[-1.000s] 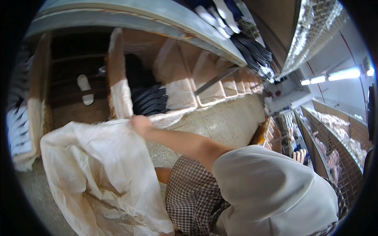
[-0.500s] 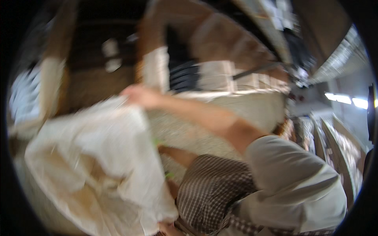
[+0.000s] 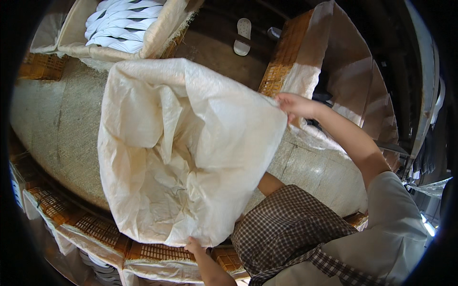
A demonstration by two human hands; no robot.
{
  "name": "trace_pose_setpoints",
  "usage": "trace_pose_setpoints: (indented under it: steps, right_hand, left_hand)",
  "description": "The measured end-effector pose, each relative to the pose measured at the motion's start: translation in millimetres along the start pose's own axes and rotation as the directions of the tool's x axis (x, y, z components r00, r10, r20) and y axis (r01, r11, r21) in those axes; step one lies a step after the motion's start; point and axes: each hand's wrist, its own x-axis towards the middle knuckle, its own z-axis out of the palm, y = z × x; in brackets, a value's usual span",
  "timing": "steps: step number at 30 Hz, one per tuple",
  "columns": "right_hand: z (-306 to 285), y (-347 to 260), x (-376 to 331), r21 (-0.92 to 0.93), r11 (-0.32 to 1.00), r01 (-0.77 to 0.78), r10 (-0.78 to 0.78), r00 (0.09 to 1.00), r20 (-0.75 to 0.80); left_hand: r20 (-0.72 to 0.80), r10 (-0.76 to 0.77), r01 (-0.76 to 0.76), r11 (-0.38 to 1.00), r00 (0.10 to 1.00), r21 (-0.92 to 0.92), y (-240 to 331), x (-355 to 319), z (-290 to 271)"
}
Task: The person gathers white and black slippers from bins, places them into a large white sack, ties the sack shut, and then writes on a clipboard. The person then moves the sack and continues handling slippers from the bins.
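A big cream woven sack [image 3: 191,143] is held with its mouth spread wide, and its inside looks empty. My right hand [image 3: 292,105] grips the sack's rim at the upper right, with the arm stretched out from my shoulder. The lower rim is gripped by my left hand [image 3: 194,245] near the picture's bottom edge. Below the sack are my checked shorts [image 3: 286,229] and a bare knee [image 3: 271,183].
A sack-lined bin [image 3: 162,33] with several white flat pieces [image 3: 119,21] stands at the top left. A white sandal [image 3: 242,35] lies on the dark floor. Orange plastic crates [image 3: 279,66] and more lined bins [image 3: 348,66] stand at the right. A crate row [image 3: 95,229] runs below.
The view has swung round. The sack, earlier hanging from my raised right hand, is now spread wide open, with my left hand on its lower rim.
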Motion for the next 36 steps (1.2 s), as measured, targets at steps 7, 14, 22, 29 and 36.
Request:
trace_pose_setpoints:
  steps: [7, 14, 22, 29, 36]
  right_hand:
    - [-7.6, 28.4, 23.4, -0.045, 0.967, 0.252, -0.251, 0.967, 0.038]
    - [-15.2, 35.0, 139.5, -0.184, 0.975, -0.124, 0.103, 0.987, -0.121]
    - [25.9, -6.5, 151.0, 0.153, 0.988, 0.038, 0.002, 0.966, -0.258]
    - [103.2, -92.6, 28.2, -0.627, 0.224, 0.746, -0.784, 0.52, 0.339]
    - [222.5, -7.9, 152.3, -0.764, -0.34, 0.548, -0.196, 0.753, 0.628]
  left_hand:
    - [0.079, 0.096, -0.085, 0.986, 0.992, -0.141, -26.0, 24.7, 7.3]
    - [0.058, 0.163, -0.154, 0.978, 0.985, -0.142, -12.2, 10.5, 4.2]
    - [-0.258, 0.571, -0.533, 0.82, 0.779, 0.206, 7.2, -33.4, -0.7]
    - [0.335, 0.926, -0.915, 0.029, 0.176, 0.401, 63.6, -105.5, 75.0]
    - [0.795, 0.147, -0.807, 0.162, 0.589, 0.568, 96.0, 2.9, 140.6]
